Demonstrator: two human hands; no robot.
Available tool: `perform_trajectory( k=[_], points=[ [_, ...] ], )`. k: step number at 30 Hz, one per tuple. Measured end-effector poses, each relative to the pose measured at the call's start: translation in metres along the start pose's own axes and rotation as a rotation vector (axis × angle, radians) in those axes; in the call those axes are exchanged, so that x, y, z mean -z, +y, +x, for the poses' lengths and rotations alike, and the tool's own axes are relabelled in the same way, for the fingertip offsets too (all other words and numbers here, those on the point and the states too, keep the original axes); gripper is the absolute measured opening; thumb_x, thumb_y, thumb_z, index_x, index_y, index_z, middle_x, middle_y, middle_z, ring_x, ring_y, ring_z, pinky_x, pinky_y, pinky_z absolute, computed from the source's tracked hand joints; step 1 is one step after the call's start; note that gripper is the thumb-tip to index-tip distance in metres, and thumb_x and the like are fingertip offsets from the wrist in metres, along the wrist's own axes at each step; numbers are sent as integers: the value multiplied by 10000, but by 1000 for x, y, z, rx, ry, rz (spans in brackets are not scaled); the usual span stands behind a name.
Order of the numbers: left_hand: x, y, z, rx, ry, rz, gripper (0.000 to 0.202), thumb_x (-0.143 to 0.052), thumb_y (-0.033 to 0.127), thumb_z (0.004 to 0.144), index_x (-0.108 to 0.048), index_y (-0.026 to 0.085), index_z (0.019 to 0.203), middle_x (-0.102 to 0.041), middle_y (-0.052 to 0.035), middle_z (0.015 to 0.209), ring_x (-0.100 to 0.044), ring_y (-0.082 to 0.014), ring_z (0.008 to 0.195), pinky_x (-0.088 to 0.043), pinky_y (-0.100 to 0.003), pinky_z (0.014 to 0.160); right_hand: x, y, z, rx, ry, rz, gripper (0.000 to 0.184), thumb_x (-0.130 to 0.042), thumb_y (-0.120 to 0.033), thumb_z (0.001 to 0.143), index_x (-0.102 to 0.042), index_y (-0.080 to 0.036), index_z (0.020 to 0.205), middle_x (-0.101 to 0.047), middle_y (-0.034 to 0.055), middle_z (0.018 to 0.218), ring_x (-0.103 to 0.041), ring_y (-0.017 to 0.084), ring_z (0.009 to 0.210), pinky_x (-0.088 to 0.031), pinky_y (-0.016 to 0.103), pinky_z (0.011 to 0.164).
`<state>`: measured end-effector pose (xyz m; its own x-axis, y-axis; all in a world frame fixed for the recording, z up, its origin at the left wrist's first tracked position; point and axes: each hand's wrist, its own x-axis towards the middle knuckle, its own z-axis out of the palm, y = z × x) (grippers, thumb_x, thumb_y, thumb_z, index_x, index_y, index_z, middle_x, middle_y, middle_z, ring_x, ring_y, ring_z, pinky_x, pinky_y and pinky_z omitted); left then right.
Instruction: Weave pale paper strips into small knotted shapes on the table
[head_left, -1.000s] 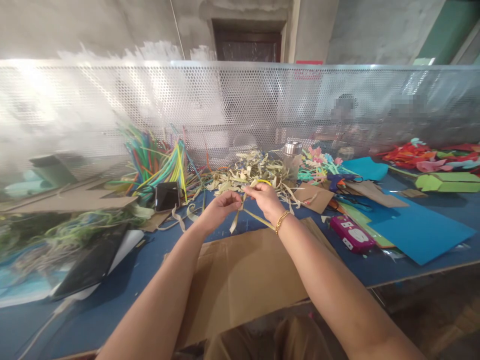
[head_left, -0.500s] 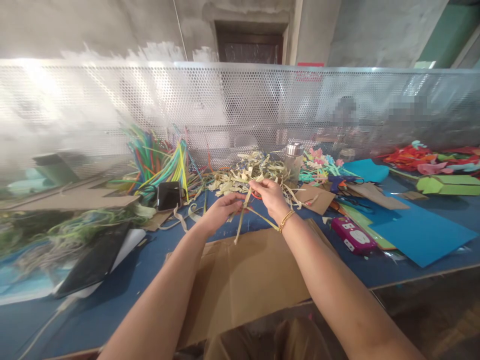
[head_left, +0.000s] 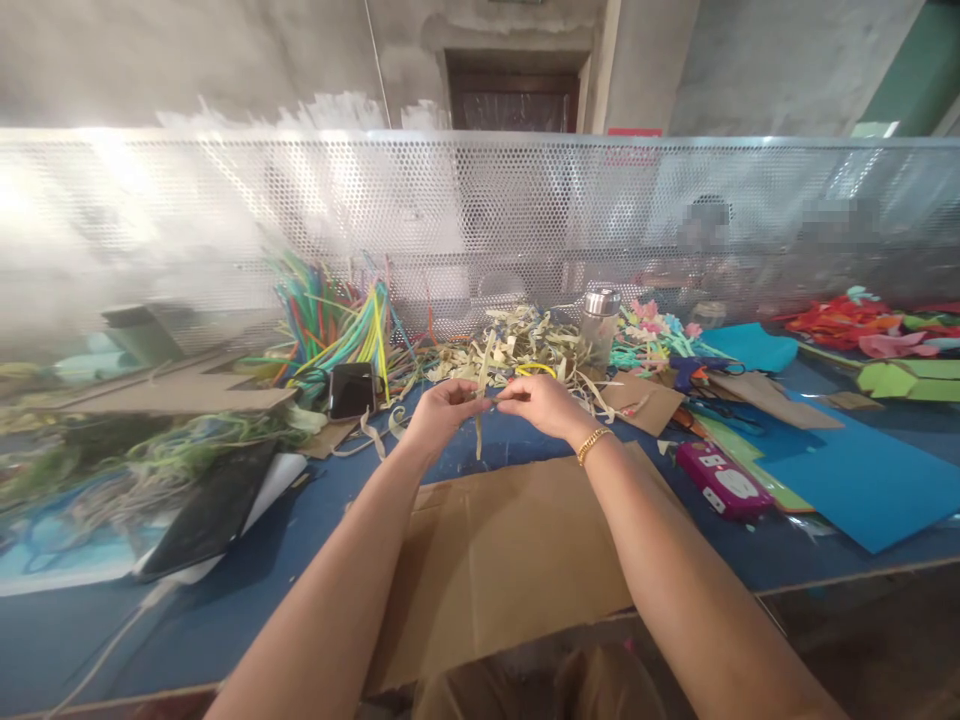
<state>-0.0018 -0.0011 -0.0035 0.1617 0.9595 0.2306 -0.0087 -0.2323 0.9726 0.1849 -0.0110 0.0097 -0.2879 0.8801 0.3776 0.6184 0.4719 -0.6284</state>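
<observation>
My left hand [head_left: 444,415] is closed in a pinch on a pale, dry-looking strip [head_left: 479,440], which stands up above the fingers and hangs down below them. Close beside it, my right hand [head_left: 546,402] pinches a thin part of the strip, fingertips almost touching those of the left. A yellow curved band [head_left: 536,370] arches just over the right fingers; whether they hold it I cannot tell. Behind both hands lies a loose pile of similar pale strips [head_left: 517,330]. A brown cardboard sheet [head_left: 510,550] lies under my forearms at the table's near edge.
Left of the hands are a phone [head_left: 351,391], colourful thin stems [head_left: 322,330] and a black tablet-like slab [head_left: 214,510]. To the right stand a clear bottle [head_left: 598,335], a purple case [head_left: 721,480] and blue sheets [head_left: 840,470]. A perforated metal screen [head_left: 405,210] closes the back.
Both hands have come together at fingertip level, the right one lower than before. The strip now hangs more upright, and its long end no longer trails toward the right wrist. The view has shifted slightly.
</observation>
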Motion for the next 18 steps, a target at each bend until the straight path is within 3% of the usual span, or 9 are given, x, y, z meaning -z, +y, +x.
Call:
perform_trajectory(
  k=[3, 9, 12, 18],
  points=[
    [-1, 3, -1, 13, 13, 32, 320, -812, 338, 530, -642, 173, 744, -633, 23, 669, -538, -100, 593, -390, -232, 588, -1, -4, 0, 4, 36, -73, 98, -658, -292, 790, -737, -257, 835, -731, -4, 831, -645, 168, 806, -424, 301, 798],
    [-4, 8, -5, 78, 45, 72, 304, -819, 325, 506, -658, 177, 717, -606, 39, 598, -459, -73, 477, -322, -219, 480, 6, -4, -1, -41, 97, -194, 79, -680, -333, 776, -742, -291, 801, -735, -21, 847, -647, 176, 844, -392, 319, 845],
    [-3, 5, -3, 81, 79, 29, 323, -831, 320, 494, -665, 179, 731, -624, 30, 615, -487, -81, 491, -335, -220, 481, 4, -4, -2, -38, 128, -254, 93, -658, -345, 796, -740, -307, 821, -734, -22, 876, -638, 187, 876, -347, 368, 904],
    [-3, -8, 2, 66, -12, -205, 395, -798, 347, 560, -674, 172, 891, -703, -45, 842, -621, -145, 719, -453, -258, 653, -3, -17, -5, 73, 469, -391, 343, -623, -348, 822, -640, -275, 1156, -646, 61, 1180, -462, 283, 1181, -179, 483, 1018]
  ],
)
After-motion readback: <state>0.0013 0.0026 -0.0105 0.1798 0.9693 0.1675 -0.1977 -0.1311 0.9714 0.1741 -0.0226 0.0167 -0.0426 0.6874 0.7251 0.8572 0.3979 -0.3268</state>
